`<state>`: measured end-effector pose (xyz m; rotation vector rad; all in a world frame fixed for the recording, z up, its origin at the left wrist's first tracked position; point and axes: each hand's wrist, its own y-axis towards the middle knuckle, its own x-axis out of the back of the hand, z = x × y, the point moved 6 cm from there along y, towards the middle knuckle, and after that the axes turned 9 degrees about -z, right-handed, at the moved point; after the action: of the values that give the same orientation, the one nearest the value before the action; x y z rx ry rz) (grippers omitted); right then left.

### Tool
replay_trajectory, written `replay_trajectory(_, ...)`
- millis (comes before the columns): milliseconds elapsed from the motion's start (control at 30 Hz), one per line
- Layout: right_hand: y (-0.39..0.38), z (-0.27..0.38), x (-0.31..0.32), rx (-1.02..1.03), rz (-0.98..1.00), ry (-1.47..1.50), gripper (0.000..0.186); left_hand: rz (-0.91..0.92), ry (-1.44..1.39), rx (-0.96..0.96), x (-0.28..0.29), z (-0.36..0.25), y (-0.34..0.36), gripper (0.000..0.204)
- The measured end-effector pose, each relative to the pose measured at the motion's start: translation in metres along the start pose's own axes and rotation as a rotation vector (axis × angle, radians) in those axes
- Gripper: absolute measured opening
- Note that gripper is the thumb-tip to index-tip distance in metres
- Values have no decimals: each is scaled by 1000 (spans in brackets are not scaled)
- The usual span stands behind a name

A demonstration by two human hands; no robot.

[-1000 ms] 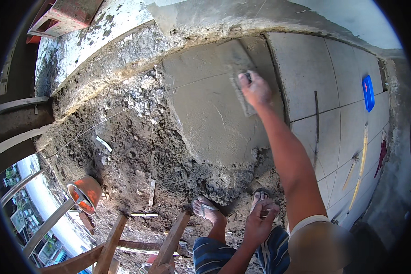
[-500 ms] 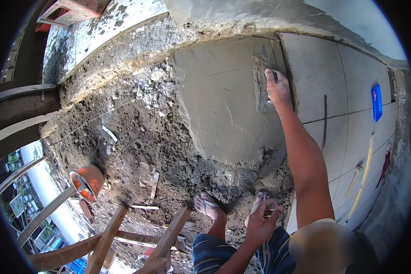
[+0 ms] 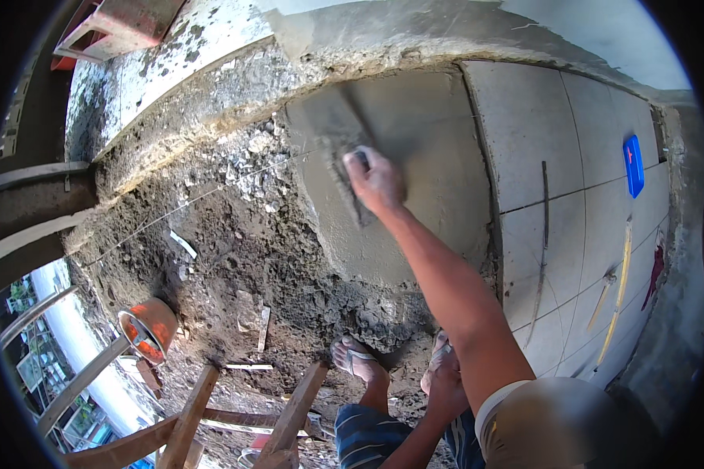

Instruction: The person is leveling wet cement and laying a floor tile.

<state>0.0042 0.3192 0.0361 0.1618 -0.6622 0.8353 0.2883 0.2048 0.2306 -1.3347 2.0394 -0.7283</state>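
Over the left part of the wet grey mortar patch [image 3: 438, 219], my right hand [image 3: 375, 180] grips a flat plastering float [image 3: 352, 195], blurred by motion and lying on the surface. A thin string line [image 3: 211, 189] runs across the patch and the rough ground to its left. Low in the view, my left hand [image 3: 446, 383] is just beside my sandalled foot and partly behind my right arm, so I cannot make out its fingers. My other sandalled foot [image 3: 353, 358] stands on rubble below the patch.
Laid tiles [image 3: 528, 141] border the right side, bearing a blue tray [image 3: 632, 168], sticks and a yellow measuring strip [image 3: 618, 297]. At left are an orange-stained bucket [image 3: 147, 330] and wooden legs [image 3: 301, 399]. A red plastic crate [image 3: 117, 27] sits at top left, beyond a rough ledge.
My right hand and the float have moved left, from the tile edge across the mortar. My left hand now sits more behind my right arm.
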Motion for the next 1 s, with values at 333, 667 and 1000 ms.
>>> replay_trajectory(333,57,-75,73,-360,-327,346,40,-21,66,177,14,12,-5,39)
replay_trajectory(667,-48,34,-71,84,251,-179,45,94,518,-147,4,94,-42,45)
replay_trajectory(1000,-94,-4,35,366,180,-199,44,397,699,283,1,45,-29,65)
